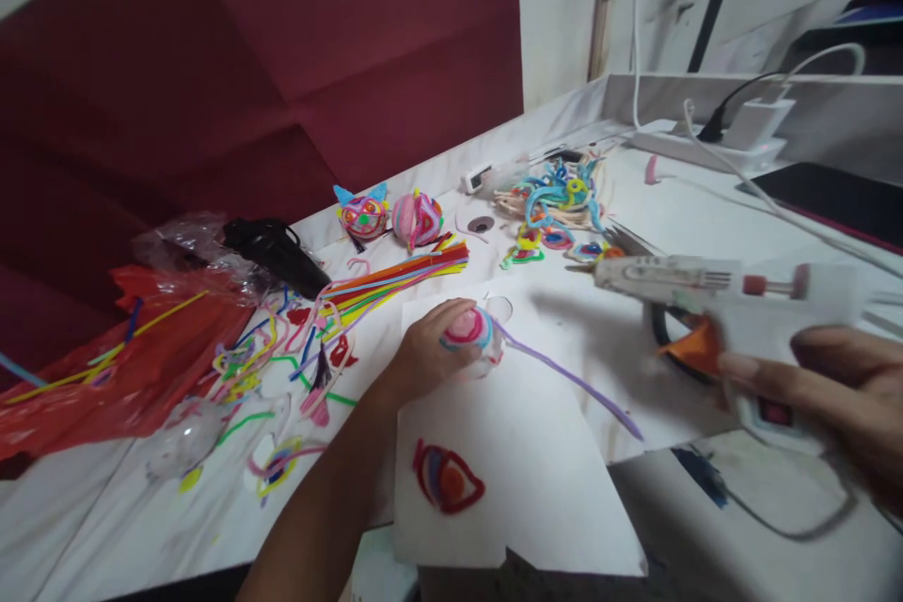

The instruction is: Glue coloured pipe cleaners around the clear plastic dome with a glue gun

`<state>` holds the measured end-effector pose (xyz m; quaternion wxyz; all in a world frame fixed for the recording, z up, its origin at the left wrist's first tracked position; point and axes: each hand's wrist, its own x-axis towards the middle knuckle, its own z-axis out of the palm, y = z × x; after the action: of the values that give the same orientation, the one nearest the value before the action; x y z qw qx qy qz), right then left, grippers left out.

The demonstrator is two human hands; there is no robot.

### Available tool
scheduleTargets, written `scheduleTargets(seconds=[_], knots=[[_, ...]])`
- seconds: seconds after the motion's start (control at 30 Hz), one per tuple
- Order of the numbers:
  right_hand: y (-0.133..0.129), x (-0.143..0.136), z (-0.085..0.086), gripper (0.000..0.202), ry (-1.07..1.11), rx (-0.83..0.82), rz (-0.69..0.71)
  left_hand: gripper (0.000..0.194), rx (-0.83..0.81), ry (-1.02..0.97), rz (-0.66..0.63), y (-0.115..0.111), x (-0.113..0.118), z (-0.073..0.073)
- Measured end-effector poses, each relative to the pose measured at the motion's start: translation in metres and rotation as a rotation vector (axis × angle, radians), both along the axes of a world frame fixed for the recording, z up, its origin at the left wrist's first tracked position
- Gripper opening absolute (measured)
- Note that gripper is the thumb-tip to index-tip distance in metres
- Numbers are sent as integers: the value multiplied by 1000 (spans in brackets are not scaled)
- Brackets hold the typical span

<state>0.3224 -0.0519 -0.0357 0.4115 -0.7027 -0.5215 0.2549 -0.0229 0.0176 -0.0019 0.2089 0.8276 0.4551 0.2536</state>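
Observation:
My left hand [432, 350] is closed around a small clear ball [486, 359] partly covered in pink, red and blue fuzzy strips. From the ball a purple pipe cleaner [575, 378] trails to the right. My right hand [825, 386] grips the handle of a white glue gun [768, 301], whose nozzle points left, above and to the right of the ball. Under my left hand lies white paper [522, 480], with a red eye shape [448, 480] with an orange centre on it.
Colourful pipe cleaners [395, 280] and an orange-red plastic bag [134, 357] lie left. Two decorated balls [363, 214] stand behind. Scissors [631, 243] lie beneath the glue gun. A power strip [705, 146], cables and a dark phone [832, 202] occupy the back right.

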Motion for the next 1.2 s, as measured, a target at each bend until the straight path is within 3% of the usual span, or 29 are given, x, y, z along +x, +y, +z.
scheduleTargets(seconds=[0.07, 0.13, 0.27, 0.4, 0.57, 0.83, 1.0, 1.2], knots=[[-9, -23, 5, 50, 243, -174, 65, 52, -6, 17, 0, 0, 0, 0], [-13, -45, 10, 56, 332, -264, 169, 53, -4, 24, -3, 0, -1, 0], [-14, -74, 19, 53, 313, -226, 299, 54, -2, 25, -3, 0, -1, -1], [-10, -90, 24, 47, 265, -158, 289, 54, 1, 23, 0, 0, -1, -2], [-6, -101, 26, 46, 256, -148, 298, 54, 1, 7, -1, 0, 0, -3], [-4, -102, 15, 42, 410, -219, 329, 53, 14, 10, 0, 1, 0, -4], [-3, -107, 19, 39, 515, -227, 344, 52, 33, -8, 3, 1, -1, -7], [-2, -109, 17, 42, 488, -232, 305, 52, 36, -1, -1, 2, -1, -7]])
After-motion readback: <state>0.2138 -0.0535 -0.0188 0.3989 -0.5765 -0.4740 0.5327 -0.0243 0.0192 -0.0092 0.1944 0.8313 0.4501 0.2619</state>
